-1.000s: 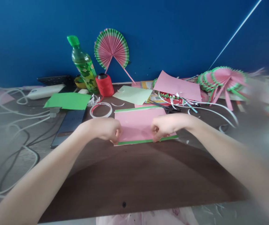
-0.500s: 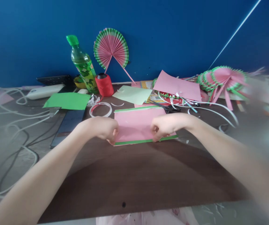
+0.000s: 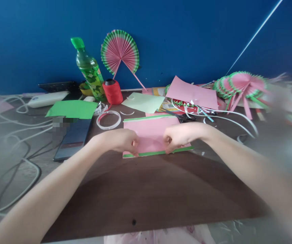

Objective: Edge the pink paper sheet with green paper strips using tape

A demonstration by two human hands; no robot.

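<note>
A pink sheet of paper [image 3: 149, 134] lies on the dark desk, with a green strip [image 3: 152, 153] along its near edge and another along its far edge. My left hand [image 3: 125, 139] is closed at the near edge, left of the middle, fingertips pressed on the green strip. Closer to the sheet's right end, my right hand [image 3: 178, 135] pinches the same edge, with thumb and fingers curled together. The fingertips of both hands are partly hidden by the knuckles.
Behind the sheet lie scissors [image 3: 183, 117], a roll of tape [image 3: 108, 120] and loose paper. A green bottle [image 3: 91, 73], a red spool-like object [image 3: 113, 93] and a pleated fan [image 3: 120, 51] stand by the blue wall. A phone [image 3: 73, 139] and cables lie left; more fans [image 3: 245, 84] sit right.
My left hand has slid right along the near edge, from the sheet's left corner toward the middle. The right hand and the paper have stayed in place.
</note>
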